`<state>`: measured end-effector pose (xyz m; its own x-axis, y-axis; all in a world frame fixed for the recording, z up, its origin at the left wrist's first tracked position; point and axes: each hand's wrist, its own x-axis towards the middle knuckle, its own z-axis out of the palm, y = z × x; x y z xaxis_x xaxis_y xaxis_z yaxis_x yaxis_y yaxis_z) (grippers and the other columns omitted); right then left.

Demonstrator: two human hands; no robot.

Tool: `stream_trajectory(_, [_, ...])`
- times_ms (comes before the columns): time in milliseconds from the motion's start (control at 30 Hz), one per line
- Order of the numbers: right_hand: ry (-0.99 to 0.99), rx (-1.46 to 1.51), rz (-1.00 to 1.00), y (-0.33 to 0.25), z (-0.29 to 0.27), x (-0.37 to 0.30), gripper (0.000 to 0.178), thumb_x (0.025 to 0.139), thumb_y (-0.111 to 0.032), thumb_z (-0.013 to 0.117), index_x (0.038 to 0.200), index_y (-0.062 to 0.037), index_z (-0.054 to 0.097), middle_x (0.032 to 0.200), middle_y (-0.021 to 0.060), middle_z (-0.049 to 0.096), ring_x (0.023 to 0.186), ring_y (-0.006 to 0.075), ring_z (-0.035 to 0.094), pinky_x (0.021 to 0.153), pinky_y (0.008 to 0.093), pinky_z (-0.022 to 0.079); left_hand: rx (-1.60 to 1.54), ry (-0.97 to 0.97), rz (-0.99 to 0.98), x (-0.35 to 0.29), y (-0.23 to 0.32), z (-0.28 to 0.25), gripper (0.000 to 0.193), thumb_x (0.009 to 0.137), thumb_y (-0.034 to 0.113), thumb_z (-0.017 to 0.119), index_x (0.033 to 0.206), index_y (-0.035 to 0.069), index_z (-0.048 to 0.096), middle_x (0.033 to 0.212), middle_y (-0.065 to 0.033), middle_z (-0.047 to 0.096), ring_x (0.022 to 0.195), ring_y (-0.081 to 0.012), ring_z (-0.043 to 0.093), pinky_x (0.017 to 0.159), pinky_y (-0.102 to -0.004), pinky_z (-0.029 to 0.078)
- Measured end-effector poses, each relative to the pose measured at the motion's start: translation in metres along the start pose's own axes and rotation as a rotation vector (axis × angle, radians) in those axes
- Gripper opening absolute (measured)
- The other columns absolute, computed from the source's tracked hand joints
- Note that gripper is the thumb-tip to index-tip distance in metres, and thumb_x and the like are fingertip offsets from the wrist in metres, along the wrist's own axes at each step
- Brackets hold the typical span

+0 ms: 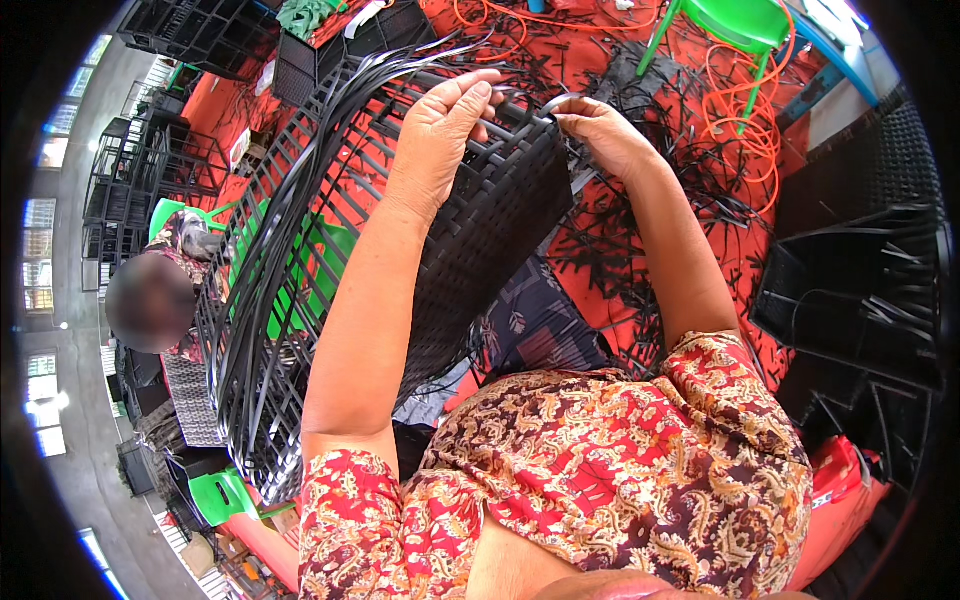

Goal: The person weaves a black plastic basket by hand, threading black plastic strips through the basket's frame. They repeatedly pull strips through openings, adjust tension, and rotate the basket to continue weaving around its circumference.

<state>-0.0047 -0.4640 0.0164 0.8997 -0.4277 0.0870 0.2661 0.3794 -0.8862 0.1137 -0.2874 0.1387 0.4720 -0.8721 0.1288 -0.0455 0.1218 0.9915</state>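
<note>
A black woven panel (500, 215) of flat plastic strips stands tilted in front of me, tightly woven on the near side. Farther left, its bare frame bars show as an open grid. At the panel's top edge my right hand (605, 135) pinches a greyish strip (562, 100) that curls over the corner. My left hand (450, 115) is closed just left of it, above the same edge, fingertips together; what they hold is too small to make out. A long bundle of loose black strips (275, 245) drapes over the grid, left of my left forearm.
Strip offcuts (640, 230) litter the red floor covering (605, 285). A coiled orange hose (745, 120) lies by a green chair (735, 22) at upper right. Dark woven pieces (850, 300) stand at right. Another person (185, 240) is at left, near black frames (150, 185).
</note>
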Motion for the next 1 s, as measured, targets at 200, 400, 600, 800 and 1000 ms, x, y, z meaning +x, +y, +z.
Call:
stream_trajectory(200, [0.451,-0.777,0.345,0.068,-0.098,0.0,0.027,0.081,-0.022,0.064,0.097,0.0,0.065,0.086,0.0041,0.065,0.077,0.0166,0.059,0.071,0.031,0.047,0.194,0.088,0.042,-0.004,-0.011,0.006,0.04,0.091,0.025,0.059,0.124,0.002,0.053,0.104,-0.0021,0.061,0.092,-0.0074,0.053,0.08,-0.0221,0.043])
stream_trajectory(400, [0.413,-0.742,0.355,0.096,-0.155,-0.024,0.029,0.077,-0.019,0.066,0.099,0.0,0.066,0.088,0.0045,0.065,0.081,0.0145,0.058,0.076,0.029,0.045,0.386,0.044,0.163,-0.004,-0.036,-0.001,0.028,0.093,0.022,0.055,0.112,0.002,0.061,0.098,0.0003,0.062,0.091,-0.0061,0.053,0.083,-0.0219,0.041])
stream_trajectory(600, [0.298,-0.533,0.425,0.114,-0.142,-0.019,0.029,0.076,-0.018,0.067,0.102,-0.0059,0.063,0.08,-0.0027,0.059,0.071,0.0092,0.051,0.063,0.0251,0.039,0.255,0.078,0.104,-0.01,-0.015,-0.003,0.028,0.093,0.024,0.055,0.11,0.003,0.063,0.098,-0.0024,0.063,0.092,-0.0085,0.054,0.083,-0.0242,0.042])
stream_trajectory(800, [0.717,-0.583,-0.051,0.088,-0.17,-0.032,0.036,0.08,-0.012,0.062,0.113,0.0004,0.057,0.103,0.0083,0.062,0.091,0.0179,0.058,0.079,0.0282,0.047,0.852,0.145,0.188,-0.076,0.05,-0.05,0.023,0.09,0.018,0.055,0.105,0.002,0.064,0.103,-0.0066,0.064,0.097,-0.0148,0.058,0.087,-0.0269,0.043])
stream_trajectory(1000, [0.202,-1.027,-0.638,-0.079,-0.007,-0.025,0.018,0.082,-0.011,0.066,0.099,-0.0113,0.069,0.099,0.0024,0.063,0.093,0.0137,0.058,0.082,0.027,0.046,1.218,0.274,0.15,-0.167,0.039,-0.081,0.018,0.087,0.014,0.059,0.098,0.002,0.065,0.101,-0.0096,0.063,0.096,-0.0209,0.06,0.085,-0.0292,0.045])
